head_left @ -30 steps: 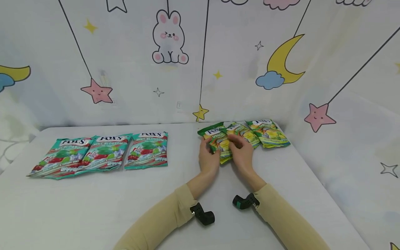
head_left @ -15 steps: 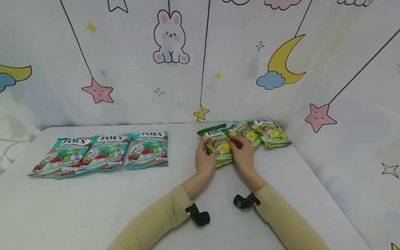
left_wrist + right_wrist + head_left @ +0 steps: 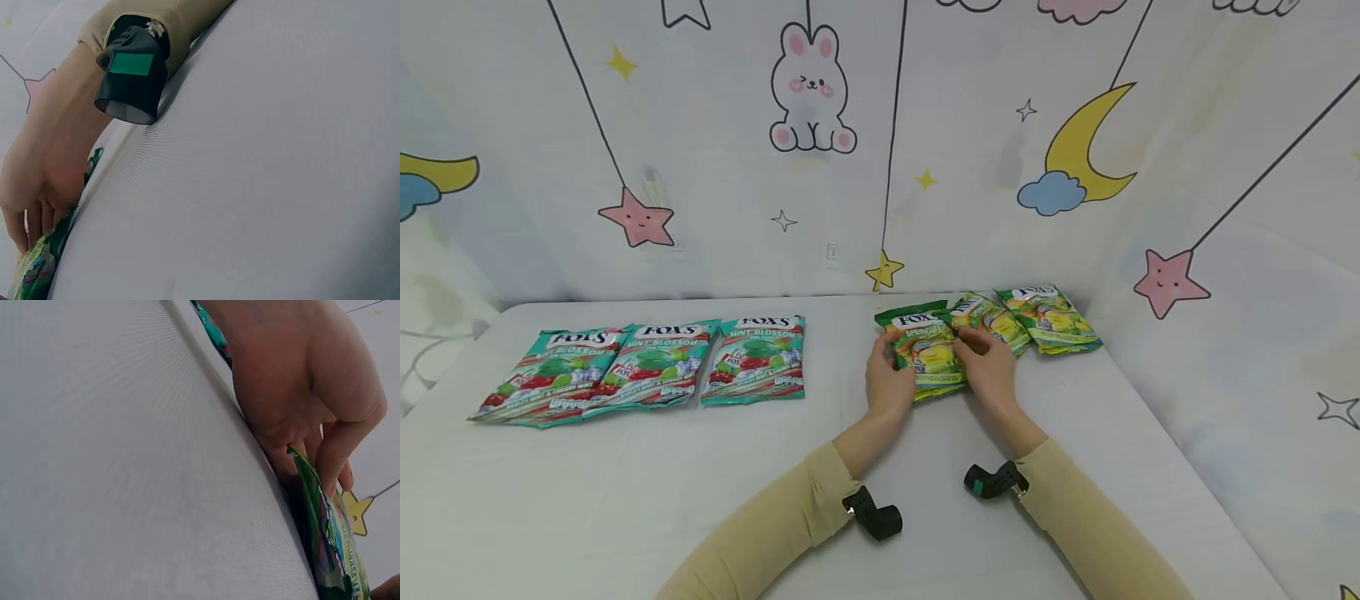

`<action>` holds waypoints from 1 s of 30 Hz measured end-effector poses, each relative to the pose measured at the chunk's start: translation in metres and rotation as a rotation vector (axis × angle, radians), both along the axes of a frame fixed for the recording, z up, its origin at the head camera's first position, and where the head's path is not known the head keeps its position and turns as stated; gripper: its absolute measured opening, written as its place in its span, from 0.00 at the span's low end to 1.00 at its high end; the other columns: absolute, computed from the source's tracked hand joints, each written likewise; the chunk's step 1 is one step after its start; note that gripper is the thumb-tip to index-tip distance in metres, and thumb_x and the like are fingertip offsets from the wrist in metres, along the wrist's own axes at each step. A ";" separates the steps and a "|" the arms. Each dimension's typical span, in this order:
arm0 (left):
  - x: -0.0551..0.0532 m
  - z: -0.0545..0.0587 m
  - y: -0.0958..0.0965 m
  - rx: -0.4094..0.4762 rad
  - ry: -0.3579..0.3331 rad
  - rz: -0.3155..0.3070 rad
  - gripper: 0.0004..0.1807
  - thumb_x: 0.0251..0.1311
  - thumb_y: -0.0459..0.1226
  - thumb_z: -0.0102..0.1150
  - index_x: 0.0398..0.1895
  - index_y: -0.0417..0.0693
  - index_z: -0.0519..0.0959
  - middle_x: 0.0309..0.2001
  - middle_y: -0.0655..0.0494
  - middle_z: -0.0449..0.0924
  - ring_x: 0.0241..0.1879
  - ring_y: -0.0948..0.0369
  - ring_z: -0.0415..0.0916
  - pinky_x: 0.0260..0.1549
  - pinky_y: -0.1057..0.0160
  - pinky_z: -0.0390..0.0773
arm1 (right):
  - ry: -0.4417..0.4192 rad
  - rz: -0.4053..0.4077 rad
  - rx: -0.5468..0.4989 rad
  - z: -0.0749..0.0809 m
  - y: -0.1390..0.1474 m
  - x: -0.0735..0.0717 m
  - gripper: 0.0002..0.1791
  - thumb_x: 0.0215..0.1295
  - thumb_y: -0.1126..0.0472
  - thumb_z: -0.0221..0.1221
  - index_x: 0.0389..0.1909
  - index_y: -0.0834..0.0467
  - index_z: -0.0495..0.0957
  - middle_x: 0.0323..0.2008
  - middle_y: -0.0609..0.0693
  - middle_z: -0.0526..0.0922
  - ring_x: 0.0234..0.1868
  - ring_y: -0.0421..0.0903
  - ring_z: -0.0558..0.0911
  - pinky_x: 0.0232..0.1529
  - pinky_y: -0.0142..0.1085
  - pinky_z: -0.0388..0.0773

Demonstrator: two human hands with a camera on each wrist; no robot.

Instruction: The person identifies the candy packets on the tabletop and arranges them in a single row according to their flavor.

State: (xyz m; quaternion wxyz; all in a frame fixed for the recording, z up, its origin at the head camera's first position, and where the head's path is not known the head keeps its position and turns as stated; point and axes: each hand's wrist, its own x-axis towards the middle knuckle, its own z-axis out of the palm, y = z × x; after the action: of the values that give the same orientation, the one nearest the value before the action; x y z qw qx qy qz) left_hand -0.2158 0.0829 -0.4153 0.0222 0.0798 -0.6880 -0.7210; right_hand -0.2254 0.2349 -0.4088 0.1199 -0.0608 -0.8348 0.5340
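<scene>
Both hands are on the leftmost green-and-yellow Fox's candy bag [image 3: 932, 354], which lies face up on the white table. My left hand [image 3: 889, 383] grips its left side, thumb near the lower corner and fingers along the edge. On the opposite side, my right hand [image 3: 988, 372] holds the right edge with its thumb and fingers. A second green candy bag [image 3: 992, 321] lies just right of it, partly hidden by the right hand. Beyond that sits a third green candy bag [image 3: 1051, 321]. The wrist views show fingers on the bag close over the tabletop.
On the left of the table [image 3: 625, 500] lie three teal Mint Blossom candy bags [image 3: 754, 362] in a row, the two leftmost overlapping. A white cartoon-printed curtain [image 3: 700, 150] rises behind the table and along its right side.
The held green candy bag has turned more upright and shifted slightly toward me. My left hand has moved a little left with it, and more of the bag's front shows between the hands.
</scene>
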 end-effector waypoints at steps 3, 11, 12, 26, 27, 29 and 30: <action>0.000 0.001 -0.001 -0.005 -0.002 -0.007 0.38 0.50 0.19 0.47 0.67 0.53 0.70 0.62 0.42 0.76 0.50 0.54 0.80 0.42 0.62 0.82 | -0.025 -0.002 -0.017 0.002 0.001 0.000 0.19 0.71 0.59 0.59 0.60 0.60 0.78 0.58 0.58 0.81 0.58 0.54 0.79 0.57 0.45 0.75; -0.001 0.004 -0.004 0.000 -0.007 0.000 0.37 0.50 0.21 0.40 0.67 0.52 0.70 0.70 0.48 0.69 0.55 0.55 0.75 0.49 0.60 0.77 | -0.079 -0.005 -0.038 0.003 0.001 -0.001 0.20 0.70 0.60 0.59 0.60 0.60 0.78 0.58 0.59 0.80 0.60 0.53 0.76 0.56 0.44 0.74; -0.002 0.004 -0.004 0.002 -0.004 0.001 0.37 0.50 0.22 0.40 0.67 0.52 0.71 0.71 0.49 0.67 0.56 0.56 0.75 0.49 0.60 0.77 | -0.086 -0.003 -0.045 0.003 0.001 -0.002 0.20 0.70 0.60 0.59 0.60 0.60 0.78 0.58 0.60 0.79 0.60 0.53 0.76 0.56 0.43 0.74; -0.004 0.004 -0.008 -0.044 0.026 -0.018 0.38 0.50 0.23 0.45 0.68 0.53 0.70 0.70 0.50 0.69 0.59 0.55 0.71 0.54 0.58 0.73 | -0.110 0.032 -0.113 0.003 0.001 -0.004 0.21 0.70 0.61 0.60 0.62 0.59 0.77 0.59 0.61 0.78 0.61 0.52 0.75 0.51 0.35 0.72; -0.004 0.004 -0.009 -0.041 0.028 -0.017 0.37 0.50 0.23 0.45 0.68 0.52 0.70 0.70 0.50 0.69 0.60 0.55 0.71 0.54 0.58 0.73 | -0.105 0.036 -0.115 0.003 0.001 -0.004 0.21 0.70 0.61 0.60 0.62 0.59 0.77 0.59 0.61 0.78 0.61 0.52 0.75 0.51 0.34 0.73; -0.004 0.004 -0.010 -0.037 0.030 -0.017 0.38 0.49 0.23 0.46 0.68 0.51 0.70 0.71 0.50 0.68 0.60 0.54 0.71 0.54 0.57 0.73 | -0.100 0.047 -0.130 0.004 0.000 -0.003 0.22 0.70 0.61 0.59 0.63 0.60 0.77 0.60 0.61 0.78 0.61 0.52 0.75 0.50 0.32 0.73; -0.004 0.004 -0.011 -0.037 0.031 -0.016 0.38 0.49 0.23 0.46 0.68 0.52 0.70 0.71 0.50 0.68 0.60 0.54 0.71 0.54 0.57 0.73 | -0.097 0.055 -0.135 0.004 -0.001 -0.002 0.22 0.70 0.62 0.59 0.63 0.60 0.76 0.60 0.61 0.77 0.61 0.52 0.74 0.50 0.32 0.72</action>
State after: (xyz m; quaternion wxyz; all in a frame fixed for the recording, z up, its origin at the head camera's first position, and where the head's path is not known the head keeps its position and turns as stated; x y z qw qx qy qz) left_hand -0.2195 0.0718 -0.4118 0.0284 0.0625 -0.7014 -0.7095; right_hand -0.2275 0.2340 -0.4049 0.0602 -0.0719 -0.8029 0.5886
